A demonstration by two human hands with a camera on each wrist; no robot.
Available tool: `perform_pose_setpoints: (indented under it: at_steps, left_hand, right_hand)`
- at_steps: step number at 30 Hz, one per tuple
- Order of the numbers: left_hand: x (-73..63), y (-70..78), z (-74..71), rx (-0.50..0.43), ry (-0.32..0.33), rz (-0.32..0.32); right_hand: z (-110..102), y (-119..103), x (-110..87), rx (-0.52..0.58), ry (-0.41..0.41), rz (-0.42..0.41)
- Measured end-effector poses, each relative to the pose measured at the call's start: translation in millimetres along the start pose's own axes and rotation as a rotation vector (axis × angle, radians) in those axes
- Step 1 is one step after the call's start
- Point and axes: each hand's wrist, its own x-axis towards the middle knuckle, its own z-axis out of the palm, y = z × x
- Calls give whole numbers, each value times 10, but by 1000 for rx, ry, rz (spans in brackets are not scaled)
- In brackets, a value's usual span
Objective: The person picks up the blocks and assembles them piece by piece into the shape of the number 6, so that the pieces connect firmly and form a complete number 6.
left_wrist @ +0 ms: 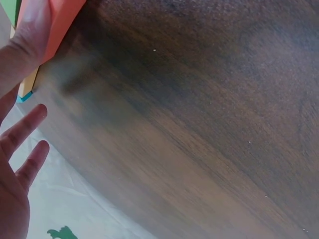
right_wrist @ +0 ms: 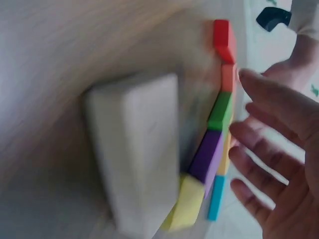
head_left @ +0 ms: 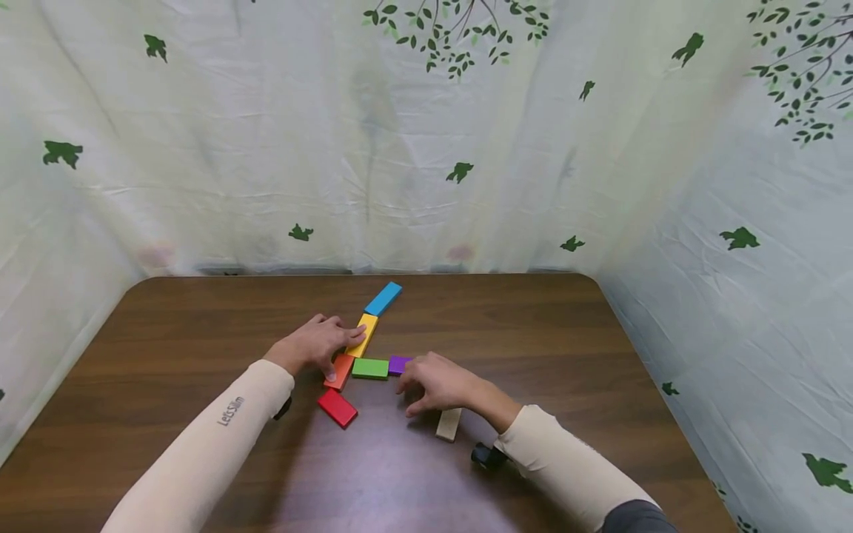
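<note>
My left hand (head_left: 313, 346) lies over the row of wooden blocks, its thumb on the orange block (head_left: 342, 369) and a fingertip on the yellow block (head_left: 369, 326). The left wrist view shows the thumb against the orange block (left_wrist: 56, 22), the other fingers extended. My right hand (head_left: 441, 381) is just above and right of the purple block (head_left: 398, 365), fingers loosely bent and holding nothing. A green block (head_left: 369, 369) joins orange to purple. The right wrist view shows a pale yellow block (right_wrist: 190, 201) beyond the purple one, hidden by my hand in the head view.
A blue block (head_left: 383, 298) extends the line past the yellow one. Near the orange block's lower end sits a red block (head_left: 338, 409). An unpainted block (head_left: 449, 425) lies apart, below my right hand. Patterned curtains (head_left: 400, 148) border the brown table (head_left: 200, 326).
</note>
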Motion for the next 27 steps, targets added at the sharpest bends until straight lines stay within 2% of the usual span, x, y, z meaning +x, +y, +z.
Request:
perform_pose_setpoints:
  at_steps: [5, 12, 16, 21, 27]
  left_hand:
    - [-2, -11, -4, 3, -5, -3]
    - [4, -7, 16, -9, -12, -5]
    - [12, -11, 19, -5, -12, -2]
    - [7, -9, 0, -4, -9, -2]
    - [6, -5, -1, -5, -11, -3]
  right_hand:
    - [-31, 120, -164, 17, -63, -91]
    - [-33, 218, -318, 11, -121, -150]
    - [-29, 225, -395, -33, -168, -192]
    - [-15, 214, -443, -84, -211, -188]
    - [-5, 227, -471, -107, -208, -172]
